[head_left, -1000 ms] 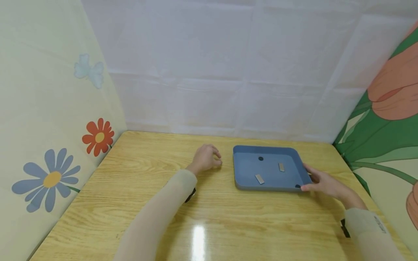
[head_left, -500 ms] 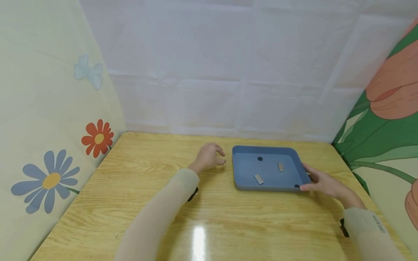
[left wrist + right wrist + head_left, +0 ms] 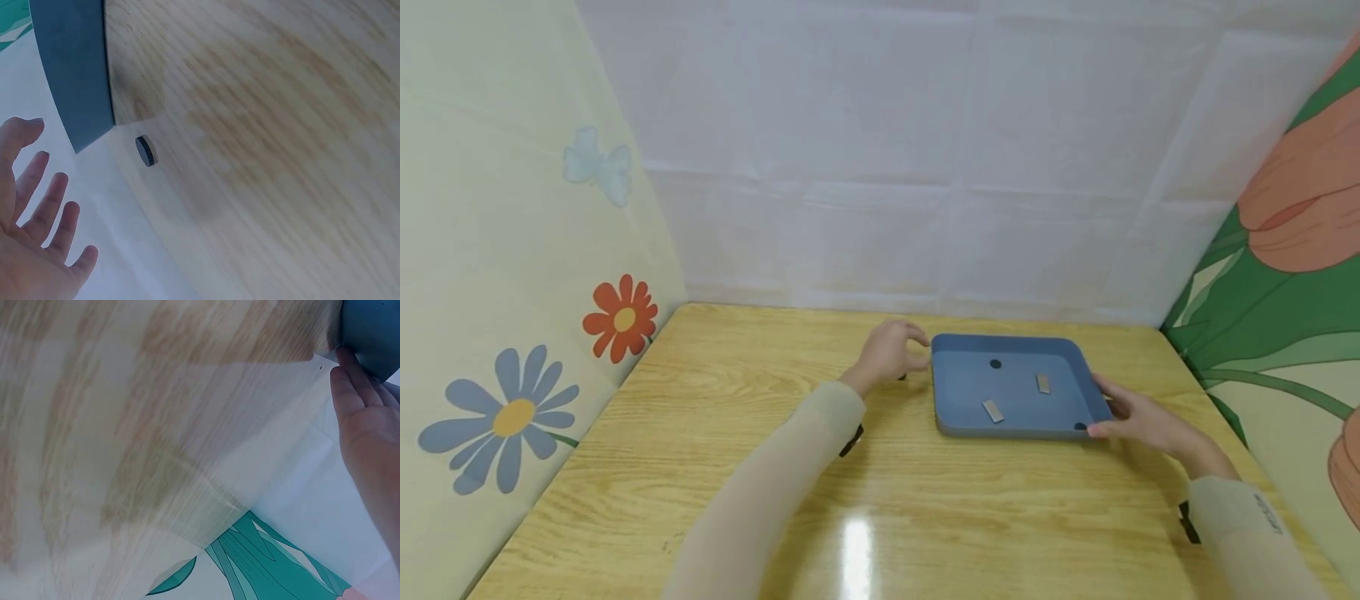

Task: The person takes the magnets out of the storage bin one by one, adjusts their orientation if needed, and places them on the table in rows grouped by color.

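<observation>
Blue tray (image 3: 1018,387) = shallow rect. w/ rounded corners, low walls, matte blue; it's on the wood-grain desk (image 3: 925,517), R of centre. In it: two sm. silvery pieces, both rect. – one nr the front (image 3: 993,411), tilted diag., the other farther back & R (image 3: 1042,383), more upright in view – plus two dark discs, one toward the back wall (image 3: 996,364), one in the near R corner (image 3: 1080,426), partly hidden by the wall. Third black disc (image 3: 145,151) lies on the desk outside, just beside the tray's L side. Tray sits btwn my two hands. My right hand (image 3: 1146,423) holds its near R corner: thumb on the corner, fingers (image 3: 355,394) pretty straight along the outer R wall. My left hand (image 3: 887,354) is just beside the L wall nr the back corner, fingers loosely bent & spread apart, w/ nothing btwn them; L wrist view shows a gap btwn them & the tray. That third disc's right under/by the left hand, apart from the fingers.
</observation>
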`<state>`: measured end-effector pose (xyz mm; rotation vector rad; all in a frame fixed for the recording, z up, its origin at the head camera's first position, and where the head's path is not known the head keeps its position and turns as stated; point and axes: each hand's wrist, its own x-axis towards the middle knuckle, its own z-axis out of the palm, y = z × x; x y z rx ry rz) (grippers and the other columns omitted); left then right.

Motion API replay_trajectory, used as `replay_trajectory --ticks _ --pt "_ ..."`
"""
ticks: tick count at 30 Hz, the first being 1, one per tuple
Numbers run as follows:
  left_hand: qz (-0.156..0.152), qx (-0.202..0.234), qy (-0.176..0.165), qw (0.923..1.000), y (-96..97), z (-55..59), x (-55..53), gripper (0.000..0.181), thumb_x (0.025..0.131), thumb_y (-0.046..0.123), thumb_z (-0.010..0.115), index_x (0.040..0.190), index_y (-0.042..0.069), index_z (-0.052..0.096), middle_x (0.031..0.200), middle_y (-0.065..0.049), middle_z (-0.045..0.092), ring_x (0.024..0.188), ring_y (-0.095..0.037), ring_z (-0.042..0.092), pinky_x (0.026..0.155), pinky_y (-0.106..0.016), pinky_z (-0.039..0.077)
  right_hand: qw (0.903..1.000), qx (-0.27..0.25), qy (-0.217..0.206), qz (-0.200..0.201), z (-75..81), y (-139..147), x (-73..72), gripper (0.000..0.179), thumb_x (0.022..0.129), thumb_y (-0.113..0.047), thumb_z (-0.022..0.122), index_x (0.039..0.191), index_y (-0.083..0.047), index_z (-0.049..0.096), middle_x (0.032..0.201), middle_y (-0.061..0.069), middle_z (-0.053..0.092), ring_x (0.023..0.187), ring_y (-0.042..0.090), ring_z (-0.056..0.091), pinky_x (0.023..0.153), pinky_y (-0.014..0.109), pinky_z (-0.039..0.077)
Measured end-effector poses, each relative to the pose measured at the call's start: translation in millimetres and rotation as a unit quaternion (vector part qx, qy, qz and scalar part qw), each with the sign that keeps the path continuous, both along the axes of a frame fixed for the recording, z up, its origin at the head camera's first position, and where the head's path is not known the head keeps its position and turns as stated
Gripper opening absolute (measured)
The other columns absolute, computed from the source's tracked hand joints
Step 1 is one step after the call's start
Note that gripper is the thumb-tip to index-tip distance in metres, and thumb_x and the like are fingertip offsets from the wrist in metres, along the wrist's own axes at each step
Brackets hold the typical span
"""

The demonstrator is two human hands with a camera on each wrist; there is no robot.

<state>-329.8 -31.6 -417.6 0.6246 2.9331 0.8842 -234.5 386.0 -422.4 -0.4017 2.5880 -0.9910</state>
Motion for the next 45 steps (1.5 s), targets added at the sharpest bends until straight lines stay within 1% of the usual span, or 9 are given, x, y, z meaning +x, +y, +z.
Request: replay_trajectory --ticks 5,10,14,24,31,37,41,45 --pt "-0.012 0.006 0.001 0.9999 9.1 3.7 0.4 0.033 0.09 0.024 0.081 0.119 0.011 0.077 0.138 -0.003 0.068 0.14 -0.031 0.053 0.123 -0.048 0.039 1.0 -0.004 -0.002 -0.001 -1.3 0 -0.6 0.1 0.099 -0.027 0.07 0.163 0.004 0.001 0.167 0.038 0.005 0.147 0.065 0.02 0.114 0.066 0.035" --pt "-0.015 -0.004 0.008 0.9999 17.8 4.5 -1.4 0.035 0.089 0.025 0.082 0.121 0.012 0.076 0.14 -0.004 0.068 0.138 -0.03 0.054 0.12 -0.047 0.042 0.9999 -0.01 -0.005 -0.002 -1.5 0 -0.8 0.1 0.099 -0.027 0.07 0.163 0.003 0.0 0.167 0.038 0.004 0.147 0.065 0.019 0.114 0.069 0.032" --pt "-0.024 -0.012 0.012 0.9996 26.0 4.9 -3.7 0.038 0.089 0.026 0.082 0.124 0.012 0.075 0.14 -0.006 0.067 0.136 -0.03 0.055 0.119 -0.045 0.044 1.0 -0.007 -0.001 -0.004 -1.9 0 -0.8 0.101 0.098 -0.029 0.071 0.163 0.004 0.001 0.167 0.038 0.005 0.147 0.064 0.02 0.115 0.068 0.032" --pt "-0.047 -0.007 -0.008 0.9988 52.4 5.7 -6.8 0.043 0.091 0.027 0.08 0.132 0.015 0.07 0.144 -0.003 0.064 0.141 -0.026 0.053 0.121 -0.043 0.042 0.9999 -0.007 0.0 -0.008 -2.7 3 -1.1 0.1 0.099 -0.028 0.07 0.163 0.004 0.001 0.167 0.038 0.005 0.147 0.064 0.02 0.115 0.068 0.033" --pt "-0.066 0.0 -0.016 0.9977 68.5 5.8 -7.3 0.047 0.091 0.026 0.08 0.136 0.015 0.068 0.146 -0.002 0.063 0.14 -0.025 0.054 0.119 -0.042 0.045 0.9997 -0.021 -0.01 -0.008 -4.0 4 -1.8 0.099 0.1 -0.026 0.069 0.164 0.002 -0.001 0.167 0.037 0.003 0.148 0.065 0.019 0.114 0.068 0.035" --pt "-0.082 0.001 -0.011 0.9965 79.8 3.7 -11.7 0.047 0.092 0.026 0.08 0.136 0.015 0.068 0.146 -0.002 0.063 0.142 -0.024 0.053 0.119 -0.042 0.045 0.9993 -0.035 -0.01 -0.011 -5.7 2 -0.4 0.099 0.1 -0.025 0.069 0.164 0.001 -0.002 0.168 0.036 0.003 0.148 0.064 0.018 0.115 0.071 0.032" --pt "-0.091 0.005 -0.016 0.9957 86.4 1.2 -13.8 0.046 0.093 0.026 0.079 0.136 0.016 0.068 0.148 -0.002 0.061 0.144 -0.024 0.051 0.119 -0.042 0.045 0.9986 -0.049 -0.011 -0.015 -8.1 1 1.2 0.099 0.1 -0.024 0.069 0.165 -0.001 -0.002 0.168 0.036 0.002 0.148 0.065 0.015 0.115 0.076 0.028" --pt "-0.092 0.01 -0.027 0.9954 92.8 -1.7 -15.1 0.046 0.093 0.027 0.079 0.137 0.016 0.067 0.151 -0.003 0.059 0.145 -0.025 0.05 0.119 -0.043 0.045 0.9982 -0.056 -0.013 -0.021 -9.5 0 2.3 0.1 0.099 -0.023 0.07 0.165 -0.002 -0.002 0.169 0.035 0.0 0.148 0.067 0.011 0.115 0.079 0.023"
